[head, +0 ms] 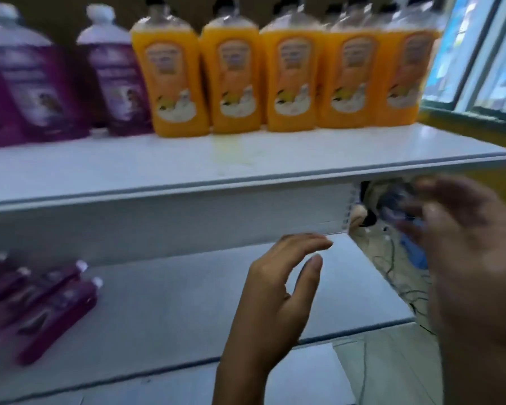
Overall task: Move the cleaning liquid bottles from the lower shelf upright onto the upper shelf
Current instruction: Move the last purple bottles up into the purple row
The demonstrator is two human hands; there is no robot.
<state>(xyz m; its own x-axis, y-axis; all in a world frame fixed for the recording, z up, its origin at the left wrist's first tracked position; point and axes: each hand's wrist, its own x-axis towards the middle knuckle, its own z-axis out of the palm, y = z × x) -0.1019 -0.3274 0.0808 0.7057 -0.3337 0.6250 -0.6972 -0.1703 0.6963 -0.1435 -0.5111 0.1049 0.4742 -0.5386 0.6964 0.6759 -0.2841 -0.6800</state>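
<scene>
Both hands, left hand (278, 290) and right hand (473, 252), are hovering relaxed and holding nothing. Slim purple plastic bottles (53, 314) are lying on the smooth white lower shelf (187, 311); rounded orange bottles (289, 83) are standing on the upper shelf (187, 165).

L hand (278, 290), R hand (473, 258) bare, seemingly ringless
</scene>
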